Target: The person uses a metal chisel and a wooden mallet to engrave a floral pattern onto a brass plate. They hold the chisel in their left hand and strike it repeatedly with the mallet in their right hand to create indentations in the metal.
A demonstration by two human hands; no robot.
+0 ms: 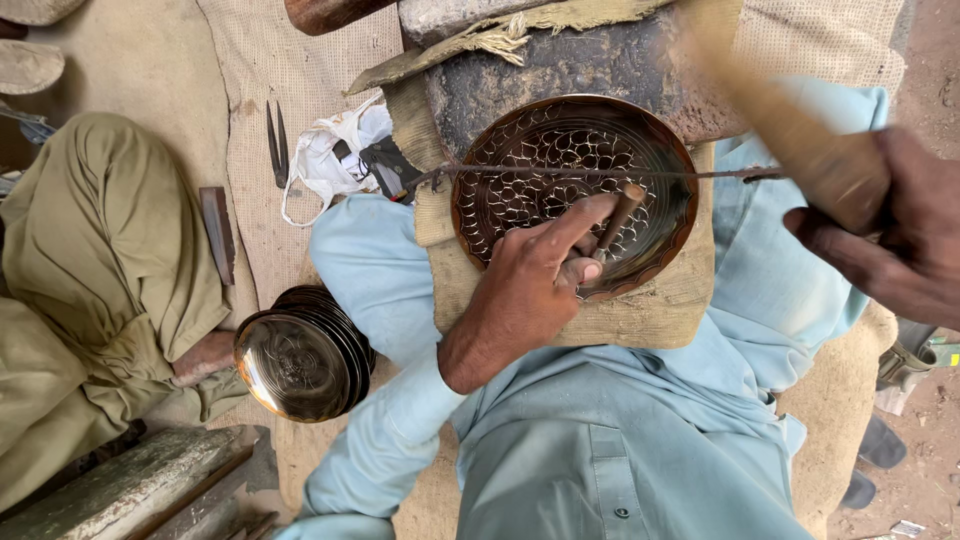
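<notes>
On my lap sits a folded burlap pad [640, 315], and the plate [574, 192] lies flat on it, right in front of my belly, with a dark block [560, 65] just past its far rim. So the plate is dead centre, closer to my left hand than my right.

Left hand [530, 290] rests on the near rim, wrist coming in from lower left, fingers pinched tight round a short chisel [620, 215]. Its long axis leans up and to the right, tip down on the patterned floor of the plate, butt end pointing toward my right side. Index finger lies stretched along it.

Right hand [885, 235] is up off to the right, well clear of the plate, fist closed on a wooden mallet [775, 115]. It's blurry, and the handle runs up-left over the plate's far right edge. So the chisel butt lies left and below the mallet.

A thin rod [600, 172] lies across the plate left to right.

Further left: a stack of plates [300, 355] by my knee, shears [277, 145] on the mat, and another person's leg [110, 240] in olive cloth.
</notes>
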